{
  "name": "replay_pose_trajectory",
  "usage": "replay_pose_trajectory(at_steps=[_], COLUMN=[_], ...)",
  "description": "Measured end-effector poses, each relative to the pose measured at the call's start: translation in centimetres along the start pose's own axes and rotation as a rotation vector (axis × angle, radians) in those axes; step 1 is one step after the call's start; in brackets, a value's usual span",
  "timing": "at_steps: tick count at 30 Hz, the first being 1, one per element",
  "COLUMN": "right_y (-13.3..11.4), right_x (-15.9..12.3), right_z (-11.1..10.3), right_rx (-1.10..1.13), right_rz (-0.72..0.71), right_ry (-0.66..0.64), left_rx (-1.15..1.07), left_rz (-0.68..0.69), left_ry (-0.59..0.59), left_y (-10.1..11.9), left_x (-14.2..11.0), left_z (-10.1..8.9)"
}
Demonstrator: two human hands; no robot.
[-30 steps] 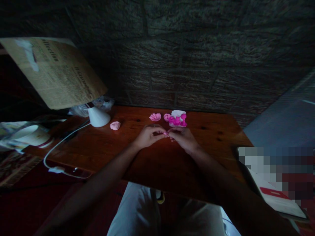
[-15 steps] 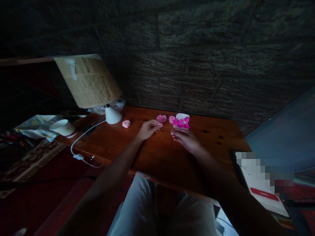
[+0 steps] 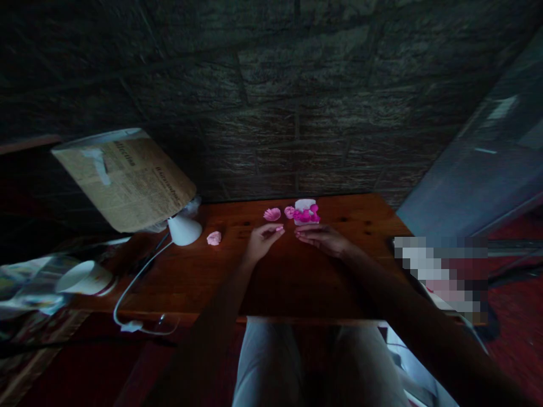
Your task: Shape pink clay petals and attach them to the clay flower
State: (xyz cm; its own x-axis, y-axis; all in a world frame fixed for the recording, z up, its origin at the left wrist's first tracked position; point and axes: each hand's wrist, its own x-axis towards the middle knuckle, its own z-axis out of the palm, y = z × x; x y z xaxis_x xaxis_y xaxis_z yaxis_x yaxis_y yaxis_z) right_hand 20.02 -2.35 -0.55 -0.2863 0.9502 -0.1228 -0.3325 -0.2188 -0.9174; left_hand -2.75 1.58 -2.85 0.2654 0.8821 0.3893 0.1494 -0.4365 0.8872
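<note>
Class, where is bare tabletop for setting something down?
The tabletop is bare between the forearms and right of the white card. Crowded: just beyond the right hand, magenta pieces overlap the card beside a round pink piece.

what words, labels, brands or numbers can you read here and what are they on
"ffection", its first letter unclear: dark print on the tan, newspaper-patterned lampshade.
A second large line, lower on the lampshade: seems to begin "Il Gra", the rest too blurred to read.
Small print on the lampshade: too small to read.
White paper cup with a dark red base band: no readable text.
Pixelated patch at right: nothing readable.
</note>
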Motion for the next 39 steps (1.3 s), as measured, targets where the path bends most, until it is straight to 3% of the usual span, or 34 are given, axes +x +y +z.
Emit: replay_pose_trajectory(at_steps=[6,11,15,20,23,29,34,39], right_y=[0.6,1.1,1.4,1.7,1.6,1.2,1.3,1.0], right_x=[-0.1,0.1,0.2,0.4,0.5,0.3,0.2,0.0], right_z=[0.2,0.3,0.6,0.4,0.4,0.6,1.0,1.5], right_rx=[-0.083,-0.149,-0.147,-0.193,-0.182,-0.273,-0.258,-0.088], right_rz=[-0.034,-0.095,-0.133,-0.173,-0.161,-0.181,-0.167,-0.03], right_ry=[0.013,0.025,0.049,0.052,0.001,-0.123,-0.148,-0.13], left_rx=[0.224,0.416,0.441,0.457,0.439,0.311,0.217,0.132], left_rz=[0.094,0.186,0.259,0.241,0.303,0.413,0.372,0.252], left_ry=[-0.208,-0.282,-0.355,-0.278,-0.184,-0.206,-0.184,-0.119], left_y=[1.2,1.7,1.5,2.2,3.0,3.2,2.9,3.0], left_x=[-0.4,-0.4,-0.2,-0.5,-0.8,-1.0,-0.9,-0.7], left_z=[-1.2,-2.4,-3.1,-3.0,-1.7,1.2,1.3,1.0])
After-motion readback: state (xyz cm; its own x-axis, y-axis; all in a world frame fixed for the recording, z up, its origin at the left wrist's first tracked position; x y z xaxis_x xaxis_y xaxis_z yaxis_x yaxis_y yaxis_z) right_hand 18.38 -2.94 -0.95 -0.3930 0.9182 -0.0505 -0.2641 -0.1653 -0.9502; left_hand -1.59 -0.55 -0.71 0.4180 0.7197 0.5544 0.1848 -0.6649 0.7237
